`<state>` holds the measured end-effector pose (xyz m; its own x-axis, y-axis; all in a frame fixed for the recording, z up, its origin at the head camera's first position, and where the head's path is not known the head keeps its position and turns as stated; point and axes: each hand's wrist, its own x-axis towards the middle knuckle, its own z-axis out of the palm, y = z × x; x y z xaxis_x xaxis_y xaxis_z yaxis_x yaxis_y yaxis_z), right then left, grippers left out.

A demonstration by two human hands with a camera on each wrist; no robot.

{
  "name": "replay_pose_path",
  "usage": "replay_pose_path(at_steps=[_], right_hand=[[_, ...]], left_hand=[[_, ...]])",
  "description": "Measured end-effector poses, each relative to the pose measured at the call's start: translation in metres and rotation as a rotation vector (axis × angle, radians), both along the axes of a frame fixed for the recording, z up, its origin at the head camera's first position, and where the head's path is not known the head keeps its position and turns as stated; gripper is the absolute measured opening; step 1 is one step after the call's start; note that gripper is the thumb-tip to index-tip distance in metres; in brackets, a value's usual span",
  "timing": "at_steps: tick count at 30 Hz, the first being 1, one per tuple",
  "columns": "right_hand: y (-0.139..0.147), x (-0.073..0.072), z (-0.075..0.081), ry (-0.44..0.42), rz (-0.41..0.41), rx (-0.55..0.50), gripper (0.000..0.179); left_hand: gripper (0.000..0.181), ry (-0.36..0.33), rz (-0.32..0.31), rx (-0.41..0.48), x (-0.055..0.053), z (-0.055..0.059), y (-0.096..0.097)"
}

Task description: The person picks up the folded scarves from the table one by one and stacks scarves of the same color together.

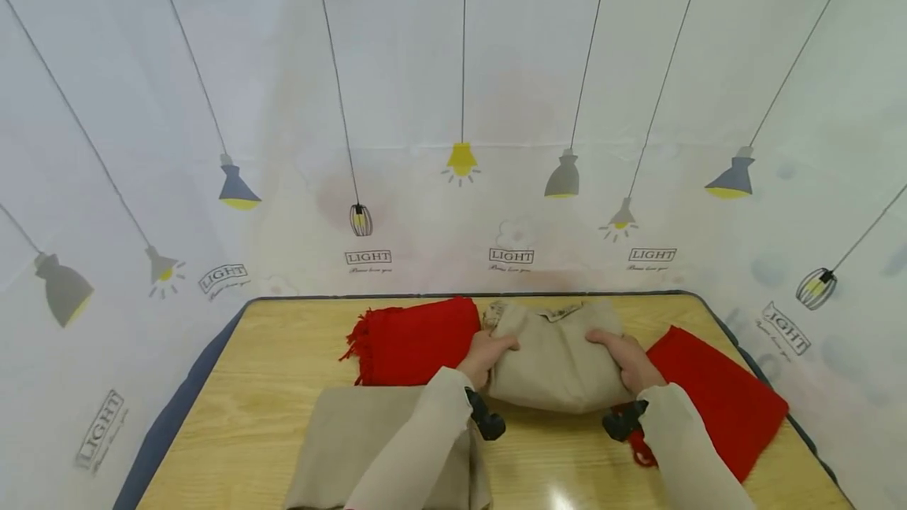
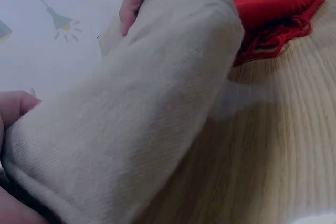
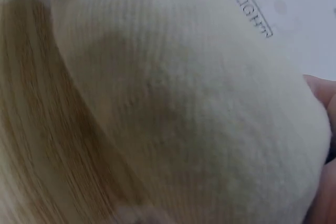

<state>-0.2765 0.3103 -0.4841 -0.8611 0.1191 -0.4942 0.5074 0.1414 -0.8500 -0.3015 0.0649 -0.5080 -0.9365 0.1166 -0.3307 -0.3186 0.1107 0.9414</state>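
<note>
Both hands grip a folded beige scarf (image 1: 556, 360) by its two sides, over the back part of the table. My left hand (image 1: 486, 354) pinches its left edge, thumb on top. At the opposite edge, my right hand (image 1: 629, 359) holds it the same way, the thumb over the upper face. Some fringe shows along the scarf's far side. In the left wrist view, the beige scarf (image 2: 131, 98) looks tilted, its lower edge apart from the wood. The fingers underneath are mostly hidden by the fabric.
A folded red scarf (image 1: 421, 341) with fringe lies left of the hands. Another red scarf (image 1: 723, 400) lies at the right, partly behind the right forearm. A second beige folded cloth (image 1: 354, 431) is at the front left, under the left forearm. A printed curtain (image 1: 418, 101) borders the wooden table (image 1: 234, 415).
</note>
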Motion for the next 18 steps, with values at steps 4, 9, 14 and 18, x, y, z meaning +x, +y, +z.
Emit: replay_pose_path(at_steps=[4,9,14,18], right_hand=[[-0.006,0.003,0.009,0.024,-0.005,-0.003,0.089],[-0.023,0.010,0.017,0.079,-0.012,-0.046,0.070],[-0.043,0.013,0.022,0.129,-0.011,-0.124,0.036],[-0.055,0.021,0.023,0.154,-0.005,-0.136,0.033]], left_hand=[[0.056,0.013,-0.011,0.060,0.003,0.005,-0.009],[0.058,0.002,-0.013,0.125,0.010,0.010,-0.026],[0.044,-0.010,0.017,0.206,0.018,0.016,-0.047],[0.029,-0.021,0.053,0.266,0.026,0.018,-0.060]])
